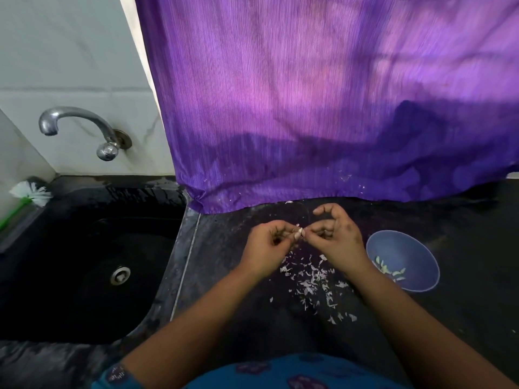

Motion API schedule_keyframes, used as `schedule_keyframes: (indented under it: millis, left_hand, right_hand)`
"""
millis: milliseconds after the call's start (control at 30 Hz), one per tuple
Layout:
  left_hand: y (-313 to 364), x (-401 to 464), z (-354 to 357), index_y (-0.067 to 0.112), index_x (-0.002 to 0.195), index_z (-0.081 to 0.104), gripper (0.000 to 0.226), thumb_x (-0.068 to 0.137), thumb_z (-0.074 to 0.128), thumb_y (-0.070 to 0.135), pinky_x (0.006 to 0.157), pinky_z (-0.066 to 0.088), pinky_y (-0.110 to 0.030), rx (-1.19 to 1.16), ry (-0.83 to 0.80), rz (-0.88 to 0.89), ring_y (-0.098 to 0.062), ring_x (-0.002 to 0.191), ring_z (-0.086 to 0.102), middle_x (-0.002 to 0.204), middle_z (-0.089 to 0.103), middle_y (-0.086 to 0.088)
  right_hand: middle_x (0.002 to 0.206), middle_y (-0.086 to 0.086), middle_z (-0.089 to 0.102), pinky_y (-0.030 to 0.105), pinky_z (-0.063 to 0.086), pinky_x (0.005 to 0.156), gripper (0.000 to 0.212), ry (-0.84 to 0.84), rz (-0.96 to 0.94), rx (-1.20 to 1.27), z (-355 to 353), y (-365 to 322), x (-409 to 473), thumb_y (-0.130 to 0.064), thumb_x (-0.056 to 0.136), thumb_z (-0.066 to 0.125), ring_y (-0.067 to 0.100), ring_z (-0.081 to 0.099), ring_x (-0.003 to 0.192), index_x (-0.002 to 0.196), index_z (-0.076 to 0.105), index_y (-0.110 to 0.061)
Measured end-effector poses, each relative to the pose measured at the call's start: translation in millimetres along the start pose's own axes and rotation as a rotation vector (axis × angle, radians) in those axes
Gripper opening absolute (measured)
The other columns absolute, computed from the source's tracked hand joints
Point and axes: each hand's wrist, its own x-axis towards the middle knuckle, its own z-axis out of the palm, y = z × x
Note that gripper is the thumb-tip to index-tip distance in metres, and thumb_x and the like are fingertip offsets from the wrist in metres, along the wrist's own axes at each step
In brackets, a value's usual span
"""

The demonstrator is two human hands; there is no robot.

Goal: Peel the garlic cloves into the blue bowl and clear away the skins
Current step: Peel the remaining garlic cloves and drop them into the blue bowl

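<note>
While pinching one garlic clove between left hand and right hand, mid-peel above the table. Next: strip last skin, drop into blue bowl at three o'clock; skins at six o'clock awaiting clearing.

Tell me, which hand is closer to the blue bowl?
Right. The right hand is just left of the blue bowl, nearly beside its rim; the left hand is farther left, beyond the right one.

The sink lies left of the counter; skins lie left of the bowl.
</note>
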Motion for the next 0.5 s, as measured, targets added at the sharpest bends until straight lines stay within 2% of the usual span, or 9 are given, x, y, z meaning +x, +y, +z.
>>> schedule_keyframes:
  millis: [67,233,367,500]
  left_hand:
    - [1.2,-2.2,3.9,0.01,0.091,0.073,0.006,0.087,0.069,0.01,0.07,0.059,-0.029,0.016,0.027,0.004,-0.015,0.072,0.07,0.077,0.073,-0.004]
    - [5.3,-7.3,14.8,0.008,0.092,0.073,0.006,0.088,0.068,0.009,0.068,0.058,-0.025,-0.075,0.046,-0.06,-0.015,0.07,0.072,0.076,0.074,-0.004]
    - [4.6,-7.2,22.0,0.006,0.093,0.072,0.008,0.088,0.068,0.01,0.073,0.06,-0.032,-0.097,0.05,-0.088,-0.019,0.074,0.073,0.078,0.074,-0.007]
    - [7.3,-5.5,32.7,0.003,0.093,0.072,0.008,0.088,0.068,0.008,0.072,0.059,-0.031,-0.105,0.062,-0.113,-0.019,0.073,0.072,0.077,0.074,-0.009]
  right_hand:
    - [0.074,-0.006,0.074,0.012,0.05,0.065,0.041,0.016,-0.01,0.012,-0.3,-0.2,-3.2,-0.001,0.077,0.076,0.006,0.07,0.068,0.101,0.049,-0.022]
    - [0.076,-0.002,0.075,0.016,0.054,0.067,0.044,0.035,-0.026,0.016,-5.6,2.1,-8.2,-0.003,0.077,0.077,0.012,0.071,0.072,0.103,0.049,-0.025]
    - [0.076,-0.002,0.074,0.013,0.052,0.065,0.043,0.032,-0.039,-0.019,-11.3,3.7,-8.8,-0.005,0.077,0.077,0.009,0.07,0.07,0.107,0.05,-0.018]
    - [0.075,-0.004,0.074,0.012,0.051,0.064,0.043,0.013,-0.023,-0.037,-21.1,7.0,-5.1,-0.007,0.077,0.078,0.007,0.069,0.069,0.106,0.049,-0.019]
